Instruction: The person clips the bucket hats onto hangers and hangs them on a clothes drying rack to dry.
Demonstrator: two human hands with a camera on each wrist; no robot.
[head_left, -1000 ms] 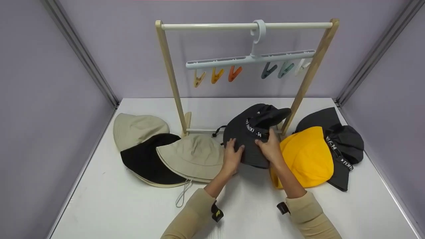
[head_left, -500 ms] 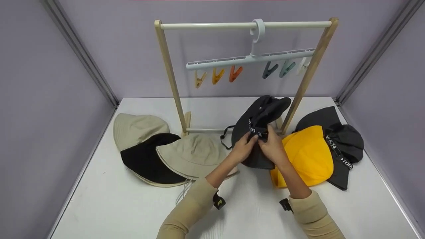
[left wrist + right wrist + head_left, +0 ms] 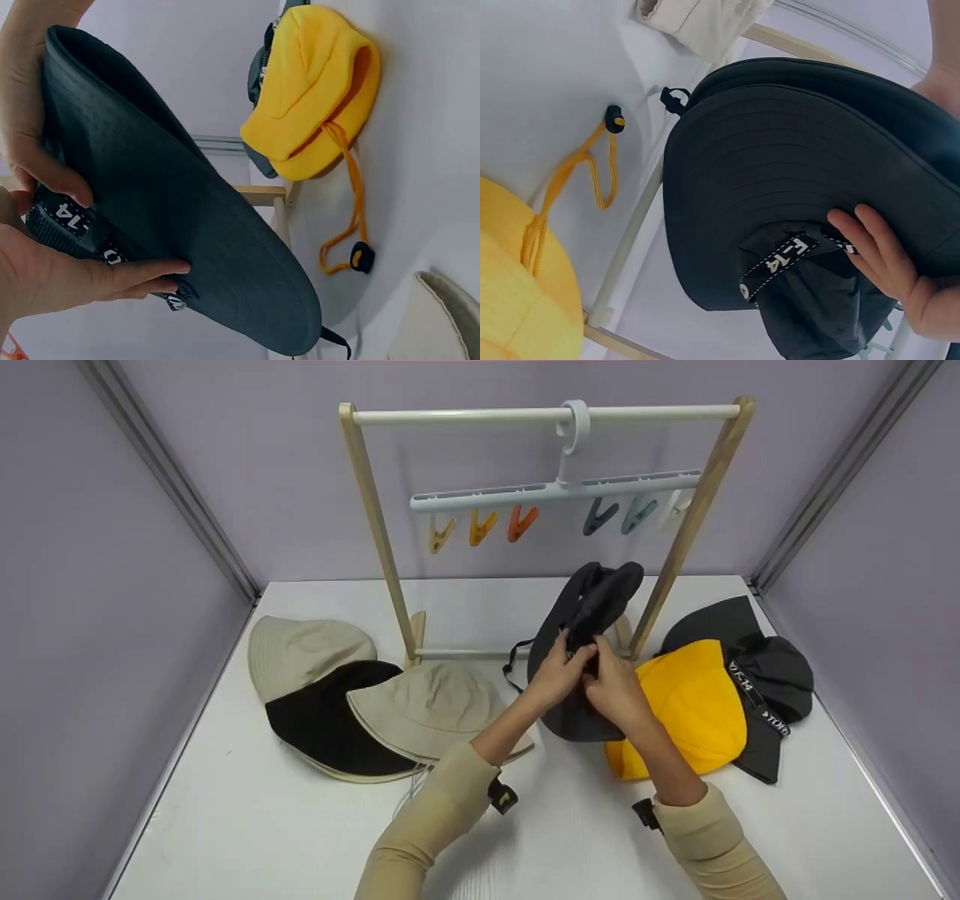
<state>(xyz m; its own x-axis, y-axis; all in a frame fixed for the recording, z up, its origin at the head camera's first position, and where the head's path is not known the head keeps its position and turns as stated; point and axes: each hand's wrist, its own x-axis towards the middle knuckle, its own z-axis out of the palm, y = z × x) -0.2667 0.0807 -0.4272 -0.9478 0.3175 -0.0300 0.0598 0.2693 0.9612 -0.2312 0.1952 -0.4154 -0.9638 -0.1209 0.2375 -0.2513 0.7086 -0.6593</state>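
Holding a dark charcoal, wide-brimmed fabric hat (image 3: 780, 172) in both hands; by judgement it is hanging clear of the white tabletop (image 3: 247, 825), in front of a pale wooden rack with white rods (image 3: 369, 495), between a beige cloth bucket hat (image 3: 439, 701) and a bright yellow fabric hat (image 3: 686, 720).

Step in hand (judged): folding or gathering the soft cloth where crown and brim are meeting, along a black band with white lettering (image 3: 784, 259). Next move is probably calling for a firm two-handed pinch, so that the floppy brim is not opening out.

Grip: left hand (image 3: 556, 679) is pinching the cloth narrowly, its fingers lying across the band onto the brim in the left wrist view. Right hand (image 3: 619, 690) is also gripping it, two fingertips (image 3: 844, 223) resting beside the band.

Pose: forearms in beige sleeves (image 3: 427, 825) are pointing forward and slanting inward; hands are lying close together, contact between them unclear. Pale blue plastic hanger (image 3: 487, 499) is hanging above.
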